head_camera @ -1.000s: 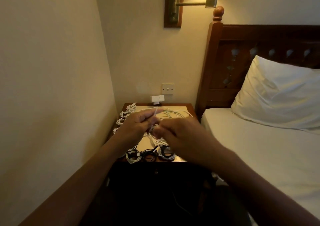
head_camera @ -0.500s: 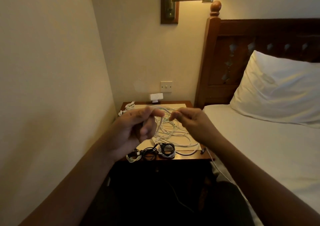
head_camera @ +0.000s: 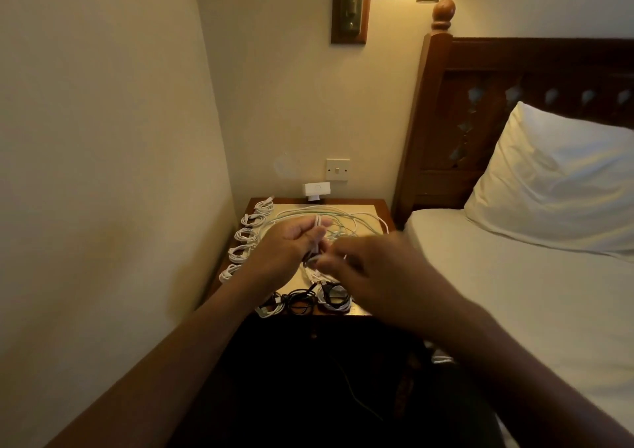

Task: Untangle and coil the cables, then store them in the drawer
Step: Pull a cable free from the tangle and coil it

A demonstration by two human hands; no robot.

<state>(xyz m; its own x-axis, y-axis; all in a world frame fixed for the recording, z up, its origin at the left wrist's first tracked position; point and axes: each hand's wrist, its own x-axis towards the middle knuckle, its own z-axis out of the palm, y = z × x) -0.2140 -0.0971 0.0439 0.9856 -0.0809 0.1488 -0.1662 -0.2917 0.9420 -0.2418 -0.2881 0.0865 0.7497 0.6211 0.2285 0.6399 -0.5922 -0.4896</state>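
Wedged between wall and bed, a wooden nightstand (head_camera: 375, 209) carries five small white coils (head_camera: 246, 235) in a row along its left edge. Three more bundles (head_camera: 301, 302) lie at its front edge, the middle one black. One loose white cable (head_camera: 317, 228) sprawls over the top, and its folded strands rise between the thumb and curled fingers of the left hand (head_camera: 283, 253), which pinch them. The right hand (head_camera: 380, 276) is blurred, its fingers bent toward the same strands; whether they grip cannot be told.
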